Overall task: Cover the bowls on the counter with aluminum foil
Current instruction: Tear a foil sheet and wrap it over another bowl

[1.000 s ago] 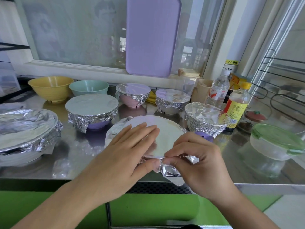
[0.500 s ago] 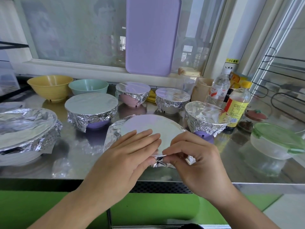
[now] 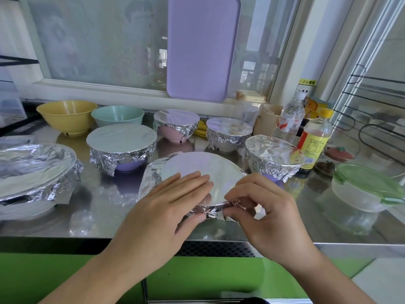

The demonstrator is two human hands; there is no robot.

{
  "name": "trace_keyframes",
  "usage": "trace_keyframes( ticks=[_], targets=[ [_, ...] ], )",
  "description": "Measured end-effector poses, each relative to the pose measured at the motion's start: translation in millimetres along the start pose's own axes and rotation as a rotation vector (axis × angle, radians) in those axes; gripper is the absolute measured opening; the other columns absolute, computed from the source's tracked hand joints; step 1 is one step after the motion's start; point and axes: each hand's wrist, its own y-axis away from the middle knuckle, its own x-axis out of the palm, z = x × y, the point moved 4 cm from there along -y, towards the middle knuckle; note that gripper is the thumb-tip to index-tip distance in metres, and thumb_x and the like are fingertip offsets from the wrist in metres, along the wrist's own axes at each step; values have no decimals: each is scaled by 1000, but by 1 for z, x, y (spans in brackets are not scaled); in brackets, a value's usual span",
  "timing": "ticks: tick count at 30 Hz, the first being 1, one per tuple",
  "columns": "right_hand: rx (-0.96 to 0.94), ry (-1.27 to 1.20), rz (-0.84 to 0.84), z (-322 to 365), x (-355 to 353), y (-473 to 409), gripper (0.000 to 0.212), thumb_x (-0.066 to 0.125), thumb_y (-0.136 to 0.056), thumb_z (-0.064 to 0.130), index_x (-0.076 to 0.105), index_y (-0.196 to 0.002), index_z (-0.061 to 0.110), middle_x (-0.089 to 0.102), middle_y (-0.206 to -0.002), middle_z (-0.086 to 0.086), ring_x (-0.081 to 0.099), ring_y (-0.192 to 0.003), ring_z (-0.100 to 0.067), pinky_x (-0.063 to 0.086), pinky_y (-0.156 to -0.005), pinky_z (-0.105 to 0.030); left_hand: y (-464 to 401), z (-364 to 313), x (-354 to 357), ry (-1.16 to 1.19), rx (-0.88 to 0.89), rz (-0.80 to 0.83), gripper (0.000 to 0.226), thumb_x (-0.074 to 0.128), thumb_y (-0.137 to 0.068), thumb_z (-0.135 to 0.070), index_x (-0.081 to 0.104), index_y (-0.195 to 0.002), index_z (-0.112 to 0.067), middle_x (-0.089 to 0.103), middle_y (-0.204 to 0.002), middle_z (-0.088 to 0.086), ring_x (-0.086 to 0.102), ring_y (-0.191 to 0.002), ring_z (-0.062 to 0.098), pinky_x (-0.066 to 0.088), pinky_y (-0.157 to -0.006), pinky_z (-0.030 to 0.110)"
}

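A foil-covered bowl (image 3: 201, 167) sits at the counter's front middle. My left hand (image 3: 166, 207) lies flat on its foil top, fingers spread. My right hand (image 3: 263, 207) pinches the crumpled foil edge (image 3: 210, 210) at the bowl's near rim. Other foil-covered bowls stand around it: a large one (image 3: 32, 172) at the left, a purple one (image 3: 121, 148), a pink one (image 3: 175, 125), a white one (image 3: 228, 133) and one at the right (image 3: 274, 156). A yellow bowl (image 3: 66, 116) and a teal bowl (image 3: 117, 116) at the back left are uncovered.
Two bottles (image 3: 313, 139) stand at the back right beside a beige cup (image 3: 266, 122). A clear container with a green lid (image 3: 363, 187) sits at the right. A purple cutting board (image 3: 201, 49) leans on the window. The steel counter edge (image 3: 65, 234) runs along the front.
My right hand has folded the loose foil flap up and in against the bowl's near rim. My left hand stayed pressed on the foil top.
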Motion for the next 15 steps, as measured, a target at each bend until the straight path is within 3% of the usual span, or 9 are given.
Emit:
trace_keyframes(
  ticks=[5,7,10,12,15],
  targets=[
    [-37,50,-14,2,5,-1,23,87,-81,-4,75,-87,14,61,-93,9,57,-74,-8,44,-70,-17,0,-3,-2,44,-24,-56,56,74,-94,-32,59,-148,-28,50,-154,-23,36,-146,-9,21,-123,15],
    [-47,32,-15,5,7,-2,20,86,-84,-3,75,-85,13,61,-91,8,57,-73,-9,45,-68,-20,1,-5,-4,98,-41,-107,50,75,-93,-33,64,-142,-30,53,-148,-26,43,-141,-8,30,-119,15],
    [-55,-45,9,10,7,-4,13,83,-90,5,77,-84,14,64,-87,6,60,-70,-15,46,-62,-25,2,-5,-7,170,-85,-165,28,78,-90,-31,73,-118,-30,60,-138,-28,59,-124,-5,52,-99,20],
    [-41,-80,-1,8,3,-6,11,82,-91,6,77,-84,14,65,-85,5,61,-71,-17,46,-62,-26,4,-1,-10,194,-105,-198,11,79,-92,-29,74,-101,-28,63,-131,-26,65,-109,-7,55,-82,18],
    [-17,-61,-14,0,-1,-6,16,87,-84,2,77,-83,14,65,-87,5,62,-71,-17,48,-60,-30,7,3,-11,220,-92,-216,8,74,-95,-32,73,-94,-25,65,-128,-22,68,-110,3,60,-83,35]
  ],
)
